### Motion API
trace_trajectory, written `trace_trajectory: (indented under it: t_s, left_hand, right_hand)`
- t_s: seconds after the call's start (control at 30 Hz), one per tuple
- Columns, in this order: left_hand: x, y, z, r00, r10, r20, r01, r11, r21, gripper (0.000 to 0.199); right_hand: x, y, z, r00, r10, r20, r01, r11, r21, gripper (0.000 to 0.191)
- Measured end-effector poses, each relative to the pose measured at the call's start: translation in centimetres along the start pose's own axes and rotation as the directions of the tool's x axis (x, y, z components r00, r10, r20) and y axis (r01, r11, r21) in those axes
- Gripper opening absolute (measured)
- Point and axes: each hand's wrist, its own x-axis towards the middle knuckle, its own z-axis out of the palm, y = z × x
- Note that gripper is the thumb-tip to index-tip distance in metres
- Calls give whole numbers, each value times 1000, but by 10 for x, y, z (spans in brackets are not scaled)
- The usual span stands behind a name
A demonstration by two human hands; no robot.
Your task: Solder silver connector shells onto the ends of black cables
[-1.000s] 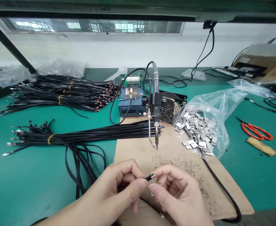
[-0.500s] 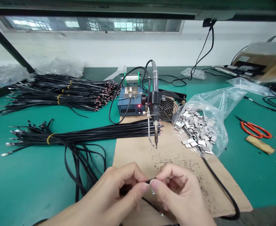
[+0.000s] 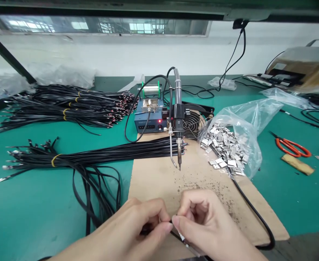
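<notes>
Near the front of the cardboard, my left hand (image 3: 145,224) pinches a black cable (image 3: 170,221) between thumb and forefinger. My right hand (image 3: 200,217) is closed in a pinch at the tip of that cable, its fingertips almost touching the left ones and hiding the very end. Below the hands runs another stretch of black cable with a pale metallic part (image 3: 185,242), partly covered by the right hand. Beyond them a soldering iron (image 3: 179,145) stands tip down in a holder, a thin feed tube beside its tip.
A bundle of black cables (image 3: 116,150) lies left, with more bundles (image 3: 67,108) behind. A blue solder feeder (image 3: 148,121) carries a solder spool (image 3: 150,89). Right are a fan (image 3: 193,125), a bag of metal USB connectors (image 3: 224,145) and orange-handled cutters (image 3: 292,146). Cardboard (image 3: 148,177) covers the green bench.
Both hands have come slightly lower, towards me, still pinching the cable. The right hand has turned a little and its fingers are more curled. The view has shifted slightly.
</notes>
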Motion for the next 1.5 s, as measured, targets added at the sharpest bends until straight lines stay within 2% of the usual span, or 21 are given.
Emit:
trace_trajectory:
  t_s: [0.1,0.2,0.33,0.4,0.5,0.57,0.63,0.83,0.93,1.0,1.07,1.17,1.23,1.27,1.37,1.5]
  left_hand:
    - [5,8,-3,1000,-24,-1,23,994,-111,28]
    - [10,15,-5,1000,-7,19,11,970,-244,27]
    - [10,13,-6,1000,0,-6,-2,952,-305,27]
    - [8,10,-6,1000,-23,-15,16,942,-335,27]
    - [7,7,-5,999,-43,-13,36,932,-361,27]
    - [8,7,-5,999,-37,-21,27,932,-362,27]
    - [9,8,-5,999,-27,-21,17,929,-369,27]
    - [12,13,-5,999,-18,-27,8,936,-353,24]
    - [14,13,-3,1000,-10,-8,6,916,-401,25]
    - [15,11,-3,1000,-12,3,12,910,-414,25]
    - [18,8,-5,1000,-5,-16,-1,934,-358,25]
    - [26,3,-15,990,53,-127,-63,995,-77,21]
    - [36,0,-23,980,99,-172,-84,992,97,18]
    - [43,-1,-27,979,113,-172,-90,987,134,17]
    - [65,-3,-34,973,138,-183,-125,989,80,15]
    - [89,-7,-34,973,119,-198,-144,982,-120,14]
  right_hand:
    - [1,0,6,999,-29,-40,33,993,112,23]
    - [1,-5,8,991,-27,-134,52,981,185,27]
    - [2,-10,-5,944,-40,-327,152,933,325,34]
    - [3,-7,-11,935,-54,-351,170,936,308,33]
    - [4,-2,-9,969,-51,-241,94,981,172,24]
    - [5,0,-3,987,-41,-153,63,988,144,18]
    - [6,0,3,993,-32,-114,48,988,145,14]
    - [10,3,11,989,-81,-121,103,976,193,21]
    - [8,4,16,978,-119,-171,156,962,225,24]
    - [6,2,17,972,-108,-209,147,973,181,23]
    - [3,-1,12,970,-108,-218,122,991,53,18]
    - [4,-6,-10,982,-105,-158,76,981,-177,10]
    - [10,-10,-28,991,-48,-125,15,967,-253,9]
    - [16,-13,-37,995,-3,-104,-23,968,-251,9]
    - [38,-23,-54,992,122,-28,-125,978,-165,8]
    - [66,-27,-55,973,231,9,-230,973,-32,12]
